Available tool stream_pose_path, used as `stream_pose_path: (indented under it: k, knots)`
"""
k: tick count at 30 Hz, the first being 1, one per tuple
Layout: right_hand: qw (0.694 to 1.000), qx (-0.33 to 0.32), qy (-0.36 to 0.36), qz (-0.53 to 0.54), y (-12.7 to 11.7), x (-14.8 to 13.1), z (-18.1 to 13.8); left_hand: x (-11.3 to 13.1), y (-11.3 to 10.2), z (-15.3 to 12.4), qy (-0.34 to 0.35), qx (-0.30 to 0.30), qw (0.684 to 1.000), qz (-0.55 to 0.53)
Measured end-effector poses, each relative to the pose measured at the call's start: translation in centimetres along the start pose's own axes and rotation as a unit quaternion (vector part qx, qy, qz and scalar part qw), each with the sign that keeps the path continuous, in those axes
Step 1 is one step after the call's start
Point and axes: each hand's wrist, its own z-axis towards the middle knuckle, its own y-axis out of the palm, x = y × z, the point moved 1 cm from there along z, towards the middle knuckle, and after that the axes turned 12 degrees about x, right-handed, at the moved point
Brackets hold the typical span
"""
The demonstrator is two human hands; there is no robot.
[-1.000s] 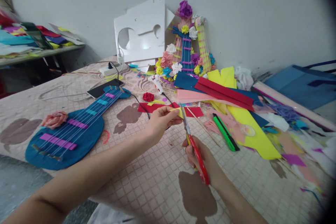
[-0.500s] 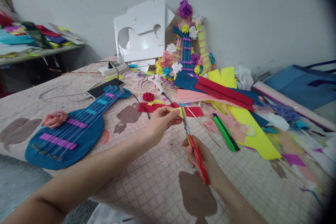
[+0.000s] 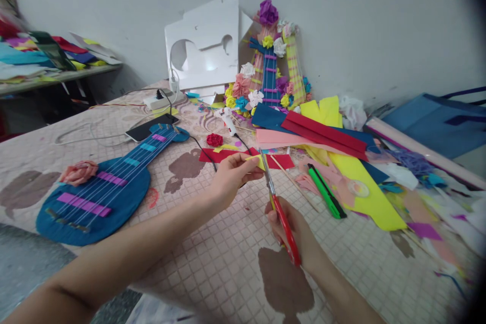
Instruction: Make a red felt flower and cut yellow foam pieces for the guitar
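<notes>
Between the thumb and fingers of my left hand [image 3: 234, 174] is a small piece of yellow paper [image 3: 260, 162]. My right hand [image 3: 292, 228] grips red-handled scissors [image 3: 285, 230], their blades pointing away from me and lying against the right edge of the yellow paper. Beyond my hands a red paper strip [image 3: 281, 161] lies flat, with a red paper rose [image 3: 214, 139] behind it. A thin wooden stick [image 3: 294, 182] rests right of the blades. Off to the left lies a blue paper-covered toy guitar [image 3: 114, 182] with purple bars, strings and a pink paper rose [image 3: 79, 172].
A green box cutter [image 3: 327, 192] and yellow paper [image 3: 374, 197] lie at the right among scraps. Behind are a white glue gun [image 3: 228, 121], a phone [image 3: 152, 126] and a power strip [image 3: 164, 100]. White cut-out boards [image 3: 205, 73] and flower-covered toy guitars [image 3: 270, 73] lean on the wall.
The scissor handles in my right hand have drawn slightly closer together. My left hand and the yellow paper have stayed in place.
</notes>
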Motion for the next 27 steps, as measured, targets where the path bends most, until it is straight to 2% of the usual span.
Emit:
stream_pose_path:
  k: [4, 8, 11, 14, 18, 24, 27]
  knots:
    - [0.999, 0.013, -0.001, 0.038, -0.6, 0.4, 0.4, -0.1, -0.2, 0.1, -0.014, -0.024, 0.999, 0.034]
    - [0.996, 0.062, -0.011, 0.064, -1.7, 0.3, 0.9, -1.0, -0.4, 0.0, -0.085, -0.107, 0.981, 0.139]
    - [0.99, 0.111, -0.041, 0.072, -2.4, 0.1, 1.3, -1.7, -0.5, 0.0, -0.111, -0.156, 0.961, 0.201]
    - [0.988, 0.134, -0.064, 0.051, -2.7, -0.2, 1.3, -2.1, -0.5, 0.0, -0.103, -0.178, 0.949, 0.238]
    - [0.99, 0.126, -0.069, 0.002, -2.5, -0.6, 1.1, -2.5, -0.6, -0.1, -0.085, -0.177, 0.941, 0.275]
    - [0.983, 0.161, -0.089, 0.002, -2.3, -1.0, 1.5, -2.7, -0.5, -0.5, -0.055, -0.209, 0.933, 0.289]
    - [0.983, 0.165, -0.085, -0.006, -2.3, -1.1, 1.7, -2.3, -0.2, -0.7, -0.023, -0.19, 0.937, 0.293]
